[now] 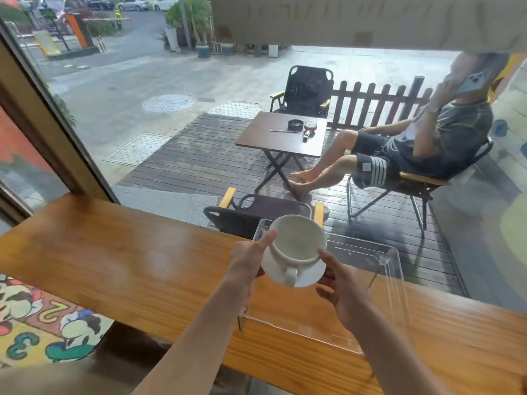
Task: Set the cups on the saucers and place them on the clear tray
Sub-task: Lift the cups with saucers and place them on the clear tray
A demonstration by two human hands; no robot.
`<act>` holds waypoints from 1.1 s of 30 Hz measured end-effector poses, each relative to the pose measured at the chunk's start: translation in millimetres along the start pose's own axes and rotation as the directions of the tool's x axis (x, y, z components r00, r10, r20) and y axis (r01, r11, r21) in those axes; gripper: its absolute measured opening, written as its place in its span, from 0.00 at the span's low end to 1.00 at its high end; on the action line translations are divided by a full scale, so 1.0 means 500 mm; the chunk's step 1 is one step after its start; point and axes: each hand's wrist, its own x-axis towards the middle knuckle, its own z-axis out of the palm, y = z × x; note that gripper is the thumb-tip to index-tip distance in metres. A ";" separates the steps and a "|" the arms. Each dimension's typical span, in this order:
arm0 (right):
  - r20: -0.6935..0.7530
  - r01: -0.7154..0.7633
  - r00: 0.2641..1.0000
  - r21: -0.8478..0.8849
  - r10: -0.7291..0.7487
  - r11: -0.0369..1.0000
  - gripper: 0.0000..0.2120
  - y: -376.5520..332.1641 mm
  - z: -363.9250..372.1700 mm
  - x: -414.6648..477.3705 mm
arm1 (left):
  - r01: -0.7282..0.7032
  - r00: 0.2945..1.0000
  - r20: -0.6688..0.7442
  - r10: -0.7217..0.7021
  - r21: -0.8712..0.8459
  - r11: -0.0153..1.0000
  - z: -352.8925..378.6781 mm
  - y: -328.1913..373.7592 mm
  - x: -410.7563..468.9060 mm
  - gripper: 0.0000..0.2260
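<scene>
a wide, plain white cup (296,243) sits on a matching white saucer (306,276), handle toward the camera, both tilted. the left hand (248,260) and right hand (342,286) grip the saucer's opposite edges, above the clear tray (379,283) on the wooden counter (114,258).

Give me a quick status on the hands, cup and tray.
Left hand and right hand both gripping the saucer, cup seated on it. Held above the tray, not down yet. Tray bare, nothing in the way.
</scene>
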 end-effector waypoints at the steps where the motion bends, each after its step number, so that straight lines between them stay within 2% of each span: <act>1: -0.008 0.002 1.000 -0.014 -0.002 1.000 0.23 0.002 0.004 0.006 | -0.032 0.999 -0.022 0.032 0.025 0.999 -0.001 -0.001 0.005 0.16; 5: -0.038 -0.007 0.999 -0.053 0.005 0.999 0.16 0.008 0.019 0.029 | -0.142 0.985 -0.080 0.155 0.151 0.978 -0.003 -0.009 0.016 0.16; 9: -0.060 -0.027 0.998 -0.095 0.021 0.995 0.15 0.006 0.025 0.043 | -0.159 0.978 -0.098 0.184 0.219 0.963 -0.008 -0.013 0.021 0.17; 19: -0.046 -0.050 0.998 -0.119 0.044 0.992 0.17 0.009 0.015 0.052 | -0.114 0.988 -0.077 0.136 0.242 0.964 -0.005 -0.017 0.028 0.18; 24: -0.032 -0.049 0.998 -0.154 0.045 0.987 0.19 0.006 0.016 0.055 | -0.093 0.993 -0.053 0.106 0.204 0.975 -0.004 -0.017 0.029 0.11; 28: -0.058 -0.018 0.998 -0.228 0.005 0.974 0.20 0.011 0.017 0.055 | -0.078 0.996 -0.017 0.082 0.182 0.980 -0.006 -0.017 0.026 0.10; 33: -0.060 -0.033 0.998 -0.253 0.019 0.967 0.20 0.005 0.022 0.054 | -0.121 0.992 0.006 0.126 0.329 0.937 -0.013 -0.013 0.035 0.11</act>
